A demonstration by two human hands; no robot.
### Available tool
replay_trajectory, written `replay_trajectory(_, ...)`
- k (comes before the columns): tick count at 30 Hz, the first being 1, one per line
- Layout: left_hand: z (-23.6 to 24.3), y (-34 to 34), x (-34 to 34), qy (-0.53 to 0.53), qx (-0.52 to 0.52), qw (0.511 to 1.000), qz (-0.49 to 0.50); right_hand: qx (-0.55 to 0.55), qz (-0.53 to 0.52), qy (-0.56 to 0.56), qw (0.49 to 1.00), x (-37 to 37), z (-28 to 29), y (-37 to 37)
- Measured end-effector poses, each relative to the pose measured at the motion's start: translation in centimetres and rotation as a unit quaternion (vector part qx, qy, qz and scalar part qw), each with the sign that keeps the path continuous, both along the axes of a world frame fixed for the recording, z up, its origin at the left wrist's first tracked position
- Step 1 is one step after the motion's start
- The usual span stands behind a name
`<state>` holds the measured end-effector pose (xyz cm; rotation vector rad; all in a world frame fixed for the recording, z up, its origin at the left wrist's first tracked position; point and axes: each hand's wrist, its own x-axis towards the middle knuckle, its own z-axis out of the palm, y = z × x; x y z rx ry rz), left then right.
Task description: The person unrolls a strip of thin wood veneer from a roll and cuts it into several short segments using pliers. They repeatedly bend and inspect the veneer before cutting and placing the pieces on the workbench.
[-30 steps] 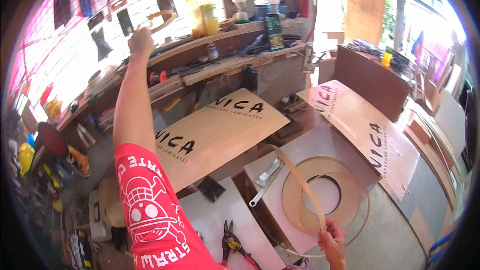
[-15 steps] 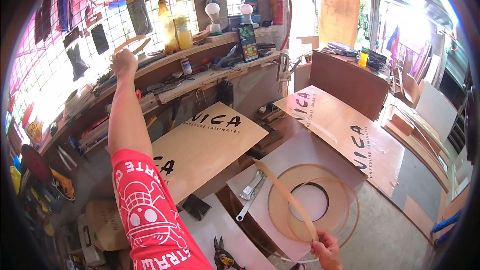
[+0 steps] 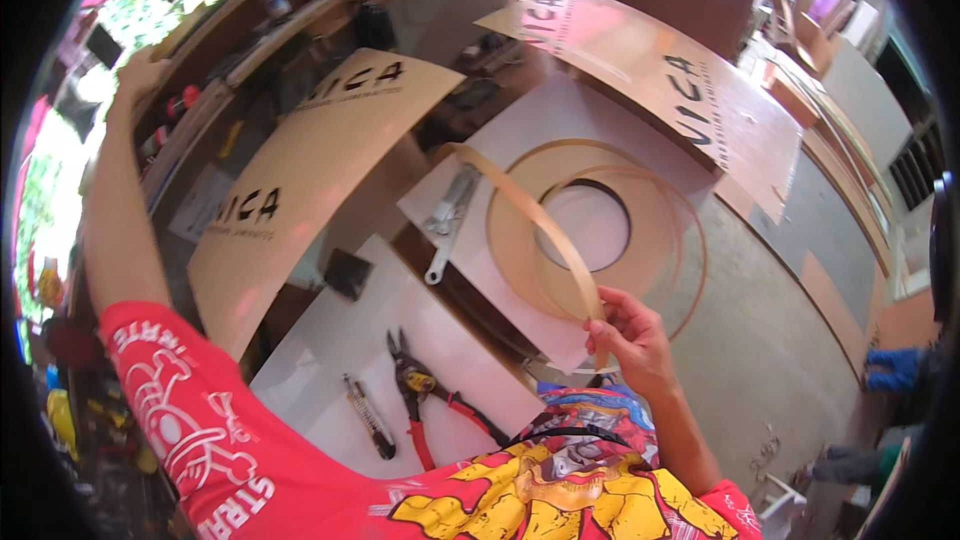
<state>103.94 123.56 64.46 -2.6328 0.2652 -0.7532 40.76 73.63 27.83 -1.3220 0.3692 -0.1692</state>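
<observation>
My right hand (image 3: 630, 335) pinches a thin wood-coloured edge-banding strip (image 3: 545, 225) between thumb and fingers. The strip arches up and leftward over the roll of edge banding (image 3: 515, 195), which lies flat on a white panel (image 3: 575, 105); loose loops spread past its right side. At the upper left, my outstretched left hand (image 3: 142, 72) is beside the wooden shelf below the window mesh. Its fingers are washed out by glare, so whether it holds anything is unclear. A metal adjustable wrench (image 3: 450, 225) lies left of the roll. Red-handled snips (image 3: 425, 385) rest on the nearer white panel (image 3: 310, 375).
Beside the snips lie a slim black-ended tool (image 3: 370, 420) and a dark block (image 3: 347, 273). Printed tan laminate sheets stand at left (image 3: 310, 155) and far right (image 3: 650, 70). A cluttered shelf (image 3: 290, 25) runs along the window. Boards (image 3: 840, 190) lean at right.
The view has tilted down and swung, bringing my torso, the full snips and the slim tool into sight. My left hand appears farther left and lower. My right hand keeps its pinch on the strip.
</observation>
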Motion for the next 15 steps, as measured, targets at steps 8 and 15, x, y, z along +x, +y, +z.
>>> replay_trajectory(8,-4.3,-0.1,-6.4,0.014,-0.100,0.994,0.050,0.016,0.050,-0.042,0.998,0.2,0.1,-0.1)
replay_trajectory(15,-6.1,-1.7,-6.9,-0.080,-0.121,0.989,-0.021,0.018,0.031,-0.035,0.999,-1.3,-0.5,-1.0)
